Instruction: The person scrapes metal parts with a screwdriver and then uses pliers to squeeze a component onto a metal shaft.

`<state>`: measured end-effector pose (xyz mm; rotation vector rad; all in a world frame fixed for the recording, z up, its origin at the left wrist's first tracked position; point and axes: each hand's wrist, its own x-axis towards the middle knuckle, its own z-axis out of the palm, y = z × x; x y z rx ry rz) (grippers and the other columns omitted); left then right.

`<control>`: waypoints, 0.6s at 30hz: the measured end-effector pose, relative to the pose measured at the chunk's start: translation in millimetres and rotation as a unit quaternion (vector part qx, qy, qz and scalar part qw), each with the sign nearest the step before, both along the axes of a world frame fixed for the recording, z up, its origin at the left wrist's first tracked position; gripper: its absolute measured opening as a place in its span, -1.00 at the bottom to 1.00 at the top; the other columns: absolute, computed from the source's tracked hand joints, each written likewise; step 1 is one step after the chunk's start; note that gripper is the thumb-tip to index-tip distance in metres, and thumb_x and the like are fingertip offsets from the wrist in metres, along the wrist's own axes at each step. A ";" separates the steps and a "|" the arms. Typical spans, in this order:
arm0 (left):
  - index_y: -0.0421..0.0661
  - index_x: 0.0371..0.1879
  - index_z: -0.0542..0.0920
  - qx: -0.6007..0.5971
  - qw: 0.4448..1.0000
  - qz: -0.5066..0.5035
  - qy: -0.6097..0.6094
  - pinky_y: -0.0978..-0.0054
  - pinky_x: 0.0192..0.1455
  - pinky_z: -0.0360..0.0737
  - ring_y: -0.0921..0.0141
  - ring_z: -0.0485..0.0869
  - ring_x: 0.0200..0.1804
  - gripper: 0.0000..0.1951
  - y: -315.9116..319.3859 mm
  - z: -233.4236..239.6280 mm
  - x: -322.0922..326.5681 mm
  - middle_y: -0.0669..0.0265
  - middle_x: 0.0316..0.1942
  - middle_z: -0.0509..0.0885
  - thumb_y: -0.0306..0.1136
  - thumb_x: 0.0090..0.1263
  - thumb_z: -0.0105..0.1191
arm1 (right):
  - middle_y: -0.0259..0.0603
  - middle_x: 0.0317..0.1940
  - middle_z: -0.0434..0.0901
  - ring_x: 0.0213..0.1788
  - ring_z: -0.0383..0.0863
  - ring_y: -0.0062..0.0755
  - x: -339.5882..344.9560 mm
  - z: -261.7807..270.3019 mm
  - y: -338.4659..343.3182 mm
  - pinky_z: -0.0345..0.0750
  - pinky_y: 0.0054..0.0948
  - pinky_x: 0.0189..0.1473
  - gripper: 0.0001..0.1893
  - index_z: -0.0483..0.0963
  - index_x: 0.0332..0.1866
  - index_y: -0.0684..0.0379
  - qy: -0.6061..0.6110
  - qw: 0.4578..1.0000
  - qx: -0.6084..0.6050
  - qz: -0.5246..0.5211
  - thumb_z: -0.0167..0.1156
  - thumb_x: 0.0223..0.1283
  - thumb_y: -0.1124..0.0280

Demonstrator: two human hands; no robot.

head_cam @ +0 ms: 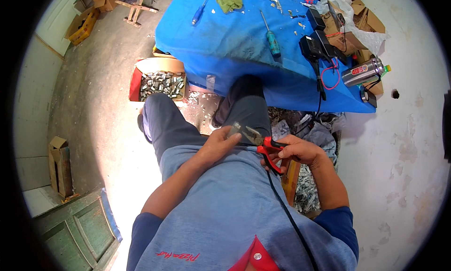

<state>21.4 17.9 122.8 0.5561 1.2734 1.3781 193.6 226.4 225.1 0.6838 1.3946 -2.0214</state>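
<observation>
My left hand [220, 144] pinches a small metallic piece [234, 129] between thumb and fingers above my lap; its exact kind is unclear. To the right, my right hand [296, 152] grips red-and-black handled pliers [268, 149]. The jaws of the pliers stand apart and point toward the small piece, with a gap between them. Past my left knee, a cardboard box [160, 64] holds many small metal pieces of a similar look. A black cable [291, 218] runs down over my shirt from near the right hand.
A blue cloth-covered table [225, 42] lies ahead, with a teal-handled screwdriver [272, 43], a blue screwdriver [199, 14], a green rag [229, 2], black power adapters [310, 47] and a steel flask [363, 72]. Scrap-filled containers stand under its right side. A white wall [391, 147] borders the right.
</observation>
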 end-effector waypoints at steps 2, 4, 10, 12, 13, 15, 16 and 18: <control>-0.30 0.09 0.57 -0.004 1.000 -0.005 0.005 0.53 -0.03 0.52 0.55 0.53 -0.14 -0.62 0.3 -0.6 -0.4 0.34 -0.17 0.65 -0.22 0.50 0.07 | 0.13 0.05 0.65 -0.13 0.75 -0.30 2.5 -3.8 0.6 0.71 -0.54 -0.29 -0.27 0.37 0.35 0.40 -0.005 1.000 0.009 0.018 0.26 0.02 0.26; -0.29 0.09 0.57 -0.004 1.000 -0.008 0.017 0.54 -0.06 0.52 0.56 0.52 -0.15 -0.62 0.7 -2.9 -0.6 0.34 -0.18 0.64 -0.22 0.50 0.07 | 0.15 0.05 0.65 -0.12 0.75 -0.29 0.3 -3.2 -1.8 0.71 -0.53 -0.28 -0.27 0.37 0.35 0.41 -0.009 1.000 -0.009 0.009 0.25 0.02 0.26; -0.17 -0.01 0.58 0.043 0.999 0.006 0.017 0.69 -0.48 0.19 0.71 0.23 -0.49 -0.65 1.8 -9.2 2.2 0.62 -0.49 0.40 -0.10 0.54 0.09 | 0.21 0.04 0.63 -0.12 0.75 -0.26 -2.9 -15.9 -1.8 0.72 -0.50 -0.26 -0.29 0.35 0.34 0.45 -0.004 0.999 -0.038 -0.011 0.21 0.05 0.29; -0.17 -0.01 0.58 0.043 0.999 0.008 0.014 0.69 -0.48 0.19 0.71 0.23 -0.49 -0.65 2.1 -7.1 2.2 0.62 -0.49 0.40 -0.10 0.54 0.09 | 0.22 0.03 0.64 -0.11 0.74 -0.25 -4.0 -16.9 -2.4 0.72 -0.47 -0.27 -0.32 0.36 0.33 0.47 0.008 0.999 -0.038 -0.013 0.18 0.09 0.29; -0.17 -0.01 0.58 0.043 0.999 0.008 0.013 0.69 -0.48 0.19 0.71 0.23 -0.49 -0.66 2.0 -5.5 2.0 0.62 -0.49 0.40 -0.11 0.54 0.09 | 0.20 0.01 0.65 -0.11 0.74 -0.24 -5.3 -14.8 -3.6 0.72 -0.45 -0.29 -0.35 0.36 0.31 0.47 0.016 0.999 -0.039 -0.013 0.16 0.12 0.30; -0.17 -0.01 0.58 0.033 0.999 0.007 0.014 0.69 -0.48 0.19 0.71 0.23 -0.49 -0.66 1.5 -1.9 1.8 0.62 -0.48 0.40 -0.11 0.54 0.09 | 0.20 0.00 0.66 -0.10 0.74 -0.22 -5.1 -13.6 -4.4 0.72 -0.43 -0.31 -0.38 0.37 0.30 0.48 0.024 0.999 -0.043 -0.015 0.13 0.16 0.30; -0.17 -0.01 0.58 0.028 0.999 0.006 0.014 0.69 -0.48 0.19 0.71 0.23 -0.49 -0.66 1.5 -1.0 1.8 0.62 -0.48 0.40 -0.12 0.54 0.09 | 0.20 0.00 0.66 -0.09 0.74 -0.21 -4.4 -14.6 -4.2 0.73 -0.43 -0.31 -0.38 0.36 0.30 0.49 0.025 0.998 -0.046 -0.016 0.13 0.17 0.30; -0.18 -0.01 0.58 0.038 0.999 0.008 0.020 0.69 -0.49 0.18 0.71 0.23 -0.50 -0.67 1.8 -5.6 2.2 0.62 -0.49 0.40 -0.13 0.55 0.08 | 0.21 0.00 0.66 -0.09 0.74 -0.21 -4.2 -16.0 -3.7 0.73 -0.43 -0.32 -0.39 0.35 0.31 0.49 0.028 0.998 -0.054 -0.018 0.12 0.19 0.31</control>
